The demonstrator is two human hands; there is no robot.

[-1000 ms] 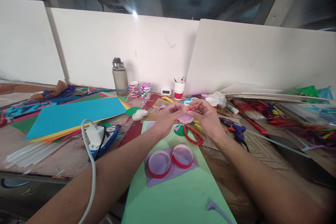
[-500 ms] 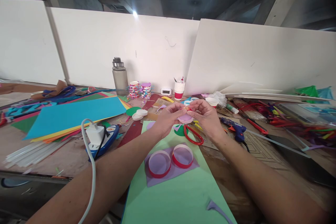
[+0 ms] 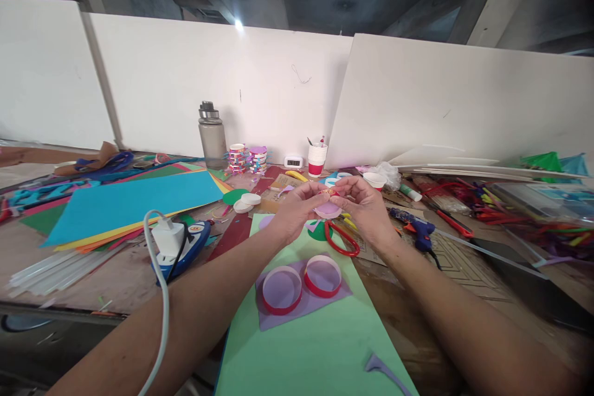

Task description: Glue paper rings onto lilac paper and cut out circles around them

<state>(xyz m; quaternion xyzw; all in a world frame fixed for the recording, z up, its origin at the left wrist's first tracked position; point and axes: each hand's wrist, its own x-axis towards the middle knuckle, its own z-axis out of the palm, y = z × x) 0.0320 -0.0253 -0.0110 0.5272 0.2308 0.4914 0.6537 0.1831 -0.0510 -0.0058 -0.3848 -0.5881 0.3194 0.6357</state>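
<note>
My left hand (image 3: 297, 210) and right hand (image 3: 364, 207) pinch a small pink paper disc (image 3: 327, 209) together above the green sheet (image 3: 315, 346), fingertips closed on its top edge, likely fixing a tiny piece there, which calls for steady, gentle pressure.

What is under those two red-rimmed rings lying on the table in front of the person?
The two red-rimmed rings lie on a purple paper piece, which rests on a light green sheet. Purple shows through each ring's middle. The table under the green sheet is hidden.
</note>
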